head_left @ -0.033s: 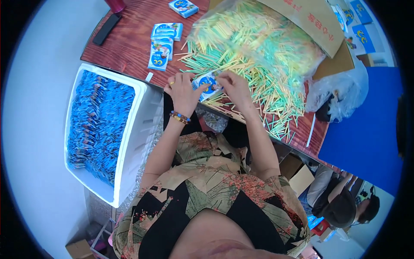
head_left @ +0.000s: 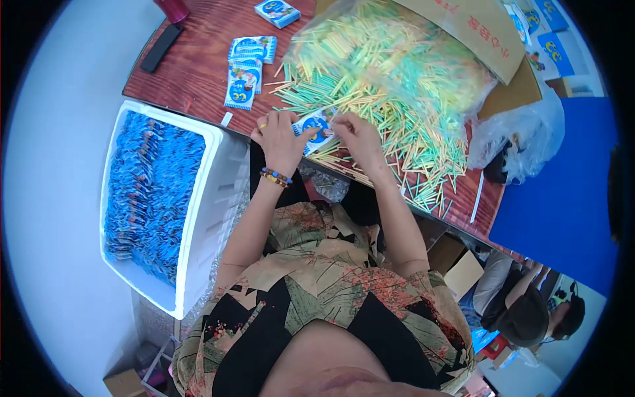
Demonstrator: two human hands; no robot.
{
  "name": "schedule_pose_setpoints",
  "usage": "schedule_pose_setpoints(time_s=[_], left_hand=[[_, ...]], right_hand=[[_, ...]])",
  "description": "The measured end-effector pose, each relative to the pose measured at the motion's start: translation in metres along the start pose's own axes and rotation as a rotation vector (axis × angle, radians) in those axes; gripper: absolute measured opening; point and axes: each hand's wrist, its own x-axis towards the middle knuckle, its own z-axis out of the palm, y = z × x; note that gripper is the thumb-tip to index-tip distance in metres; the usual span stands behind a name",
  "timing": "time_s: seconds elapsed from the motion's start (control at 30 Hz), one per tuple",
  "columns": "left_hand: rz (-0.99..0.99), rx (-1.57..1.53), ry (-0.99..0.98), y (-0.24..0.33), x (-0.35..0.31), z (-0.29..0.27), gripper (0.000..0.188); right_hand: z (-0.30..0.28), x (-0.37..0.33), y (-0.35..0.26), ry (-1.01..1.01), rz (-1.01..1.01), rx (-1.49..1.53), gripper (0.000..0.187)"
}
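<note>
A small blue-and-white packet (head_left: 317, 131) lies between my hands at the table's near edge. My left hand (head_left: 280, 140) is closed on its left side, with the thumb stretched across the top. At the packet's right end, my right hand (head_left: 360, 140) has its fingers pinched together on the edge; whether they also hold something thin is hidden. Green and yellow thin sticks (head_left: 423, 159) lie in a loose heap beside and beyond my right hand. More such packets (head_left: 239, 89) overlap in a small pile beyond my left hand.
A white foam box (head_left: 215, 139), packed with rows of blue packets (head_left: 155, 192), stands at the left. Clear plastic (head_left: 383, 49) partly covers the sticks near a cardboard box flap (head_left: 476, 33). A crumpled plastic bag (head_left: 529, 139) lies at right. Another person (head_left: 522, 317) sits at lower right.
</note>
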Motion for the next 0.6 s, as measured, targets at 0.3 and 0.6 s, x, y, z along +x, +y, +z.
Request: schedule_pose_setpoints(time_s=[0.3,0.6], left_hand=[[0.220,0.026,0.127,-0.007,0.007,0.009,0.021],[0.240,-0.446,0.070,-0.004,0.020,-0.020,0.010]], right_hand=[[-0.001,-0.015,0.022,0.115,0.015,-0.091,0.024],[-0.003,-0.010,0.005,0.231,-0.172,0.065,0.030]])
